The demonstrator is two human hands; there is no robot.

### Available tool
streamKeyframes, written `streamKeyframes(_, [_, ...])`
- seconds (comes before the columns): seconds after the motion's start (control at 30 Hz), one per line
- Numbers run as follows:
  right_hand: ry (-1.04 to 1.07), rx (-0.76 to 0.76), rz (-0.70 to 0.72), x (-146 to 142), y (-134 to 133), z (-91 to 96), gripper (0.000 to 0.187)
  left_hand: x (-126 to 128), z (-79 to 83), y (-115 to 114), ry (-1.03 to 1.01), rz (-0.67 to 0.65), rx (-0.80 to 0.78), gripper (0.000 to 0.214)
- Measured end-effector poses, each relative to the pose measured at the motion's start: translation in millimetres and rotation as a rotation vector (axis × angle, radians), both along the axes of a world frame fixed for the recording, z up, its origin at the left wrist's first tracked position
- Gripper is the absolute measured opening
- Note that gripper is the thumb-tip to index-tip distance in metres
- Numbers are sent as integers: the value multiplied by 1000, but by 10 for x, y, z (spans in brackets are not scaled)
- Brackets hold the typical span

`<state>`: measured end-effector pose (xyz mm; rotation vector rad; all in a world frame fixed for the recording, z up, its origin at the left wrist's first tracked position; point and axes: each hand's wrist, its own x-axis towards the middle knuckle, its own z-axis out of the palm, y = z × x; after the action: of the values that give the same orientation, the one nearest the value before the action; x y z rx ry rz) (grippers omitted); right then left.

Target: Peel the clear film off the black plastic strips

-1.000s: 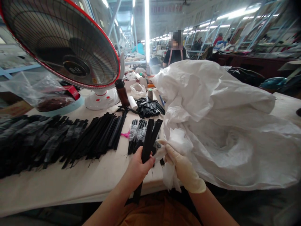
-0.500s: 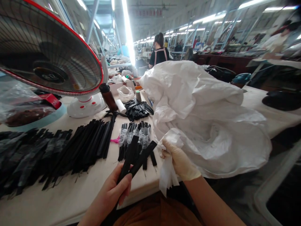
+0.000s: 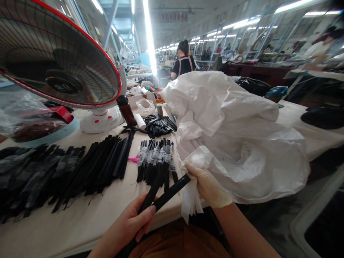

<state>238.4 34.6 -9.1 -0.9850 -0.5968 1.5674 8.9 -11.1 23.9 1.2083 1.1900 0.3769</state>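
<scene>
My left hand (image 3: 135, 218), bare, is closed around black fabric strips (image 3: 173, 191) that cross and fan apart above the thumb. One strip's free end reaches close to my right fingers. A pale glove covers my right hand (image 3: 211, 186), whose fingers are pinched around white strips (image 3: 191, 204) that hang below it. Behind that hand a large crumpled white sheet or bag (image 3: 242, 125) spreads over the table; I cannot tell whether the strips belong to it. Just beyond my left hand lie short black strips in bundles (image 3: 154, 157), wrapped with clear film.
Rows of long black strips (image 3: 100, 166) cover the table's left side. A red-rimmed fan (image 3: 64, 86) stands behind them. Farther back are a brown bottle (image 3: 126, 111), a white roll (image 3: 140, 122), a thread cone (image 3: 159, 110) and loose black pieces (image 3: 161, 126). A person (image 3: 184, 62) sits ahead.
The strip end in my left hand has swung right and lower, toward my right fingers. My left hand has shifted slightly right and down. My right hand keeps its grip.
</scene>
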Motion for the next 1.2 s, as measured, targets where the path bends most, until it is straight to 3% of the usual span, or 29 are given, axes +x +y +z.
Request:
streamKeyframes(0.27, [65, -67, -43, -13, 35, 10, 25, -26, 20, -52, 23, 38, 9, 44])
streamKeyframes(0.43, [54, -106, -94, -23, 21, 35, 36, 9, 41, -23, 22, 44, 12, 45])
streamKeyframes(0.7, [44, -108, 16, 15, -3, -3, 25, 6, 35, 15, 29, 58, -2, 45])
streamKeyframes(0.97, [77, -110, 11, 15, -11, 28, 35, -29, 68, 28, 4, 67, 7, 47])
streamKeyframes(1.2, [35, -101, 110, 52, -53, 82, 35, -45, 100, 68, -26, 22, -22, 45])
